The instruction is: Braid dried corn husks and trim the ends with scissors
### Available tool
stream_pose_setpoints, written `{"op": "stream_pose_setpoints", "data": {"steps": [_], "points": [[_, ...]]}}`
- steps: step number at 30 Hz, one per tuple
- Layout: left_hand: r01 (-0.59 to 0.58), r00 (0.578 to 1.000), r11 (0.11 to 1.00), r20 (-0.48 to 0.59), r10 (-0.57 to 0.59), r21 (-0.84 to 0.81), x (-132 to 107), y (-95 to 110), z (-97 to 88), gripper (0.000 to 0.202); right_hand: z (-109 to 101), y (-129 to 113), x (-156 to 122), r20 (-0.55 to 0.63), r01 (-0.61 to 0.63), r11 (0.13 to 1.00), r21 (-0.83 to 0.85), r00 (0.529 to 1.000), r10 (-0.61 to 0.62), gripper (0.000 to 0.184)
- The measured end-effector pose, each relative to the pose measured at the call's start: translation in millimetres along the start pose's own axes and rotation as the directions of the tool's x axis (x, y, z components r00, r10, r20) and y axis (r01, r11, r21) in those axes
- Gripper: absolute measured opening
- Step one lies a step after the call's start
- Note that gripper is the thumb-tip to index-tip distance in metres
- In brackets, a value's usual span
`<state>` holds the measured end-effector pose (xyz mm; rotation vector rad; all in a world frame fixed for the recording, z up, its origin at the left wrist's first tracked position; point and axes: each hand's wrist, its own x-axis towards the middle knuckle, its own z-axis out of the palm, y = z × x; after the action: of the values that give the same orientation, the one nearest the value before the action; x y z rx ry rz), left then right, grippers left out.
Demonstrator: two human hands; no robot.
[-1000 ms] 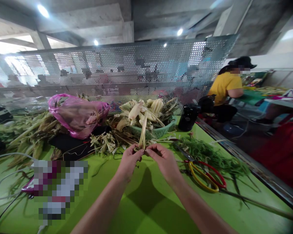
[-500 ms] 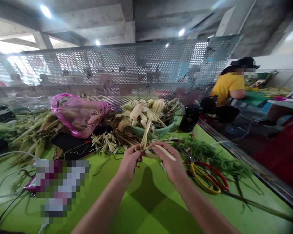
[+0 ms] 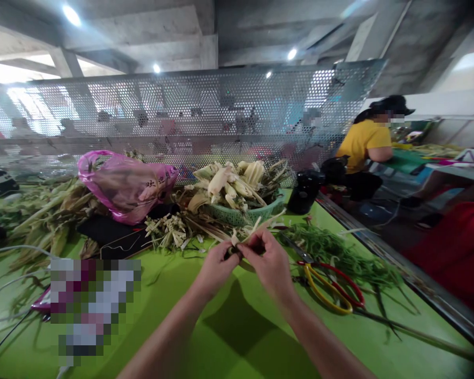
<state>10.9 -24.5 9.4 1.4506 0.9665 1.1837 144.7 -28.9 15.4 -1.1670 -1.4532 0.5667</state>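
Between my two hands, above the green table (image 3: 237,363), are pale corn husk strips (image 3: 257,226). My left hand (image 3: 220,260) pinches the strips with thumb and fingers closed. Close against it, my right hand (image 3: 265,255) is also closed on a husk strip, its thumb and index finger together near the fold. The strip ends poke up and to the right past the right fingers. The parts inside the grip are hidden by the fingers. Just beyond stands a green plastic basket (image 3: 247,215) heaped with corn husks (image 3: 221,181).
Scissors with red and yellow handles (image 3: 327,300) lie right, beside green shredded strands (image 3: 339,252). A black jar (image 3: 305,192) stands behind. Left are a pink plastic bag (image 3: 128,184), dried husks (image 3: 55,216) and cables (image 3: 11,284). A person in yellow (image 3: 363,142) sits right.
The strip that stood upright from my left hand is now folded down. My right hand has moved inward and turned, its fingertips now at the left hand's.
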Motion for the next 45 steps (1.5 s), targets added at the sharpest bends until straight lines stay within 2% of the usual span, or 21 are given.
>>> {"op": "stream_pose_setpoints", "data": {"steps": [4, 9, 12, 15, 19, 23, 27, 31, 34, 37, 41, 45], "points": [[-0.034, 0.999, 0.999, 0.009, 0.034, -0.007, 0.7, -3.7, -0.5, 0.012, -0.1, -3.1, 2.3, -0.035, -0.062, 0.991, 0.116, 0.997, 0.067, 0.031], [-0.057, 0.998, 0.998, 0.008, 0.057, -0.036, 1.0, -4.0, 0.5, 0.018, 0.6, -2.5, 2.8, 0.024, -0.103, 0.967, 0.231, 0.995, 0.1, 0.027], [0.011, 1.0, 0.991, 0.014, -0.009, -0.135, -1.0, -2.2, 0.5, 0.024, 0.1, 0.2, 3.0, 0.01, -0.125, 0.928, 0.352, 0.991, 0.13, 0.027], [0.102, 0.995, 0.985, 0.02, -0.1, -0.14, -3.1, -3.7, -1.6, 0.028, -3.7, 0.9, 5.6, -0.041, -0.157, 0.844, 0.513, 0.978, 0.207, 0.032], [0.236, 0.972, 0.956, 0.054, -0.23, -0.175, -2.2, -9.5, -4.2, 0.028, -9.9, -1.2, 9.9, -0.013, -0.174, 0.773, 0.61, 0.973, 0.229, 0.028], [0.287, 0.958, 0.93, 0.067, -0.279, -0.231, 1.0, -12.9, -4.4, 0.028, -11.7, -3.3, 9.5, 0.098, -0.222, 0.777, 0.589, 0.974, 0.203, 0.017], [0.367, 0.929, 0.892, 0.048, -0.368, -0.264, 3.1, -13.7, -4.7, 0.03, -11.4, -3.5, 7.3, 0.21, -0.225, 0.79, 0.571, 0.97, 0.124, 0.012], [0.376, 0.926, 0.895, 0.062, -0.372, -0.239, 3.1, -12.0, -6.4, 0.031, -13.0, -1.7, 8.1, 0.266, -0.196, 0.89, 0.41, 0.96, 0.089, 0.015], [0.317, 0.948, 0.939, 0.034, -0.315, -0.133, 3.4, -9.4, -8.4, 0.027, -16.5, -3.1, 10.2, 0.32, -0.081, 0.978, 0.193, 0.947, 0.016, 0.014], [0.232, 0.973, 0.972, 0.01, -0.232, -0.034, 5.1, -9.3, -10.9, 0.018, -21.4, -6.8, 12.6, 0.36, 0.098, 0.995, 0.022, 0.928, -0.1, 0.013], [0.173, 0.985, 0.985, -0.005, -0.173, -0.017, 7.1, -11.1, -14.9, 0.012, -26.8, -8.5, 15.5, 0.368, 0.215, 0.977, -0.016, 0.909, -0.194, 0.011], [0.152, 0.988, 0.987, 0.046, -0.15, -0.043, 6.5, -6.7, -18.5, 0.012, -29.8, -6.8, 18.1, 0.368, 0.289, 0.956, -0.051, 0.895, -0.251, 0.009]]}}
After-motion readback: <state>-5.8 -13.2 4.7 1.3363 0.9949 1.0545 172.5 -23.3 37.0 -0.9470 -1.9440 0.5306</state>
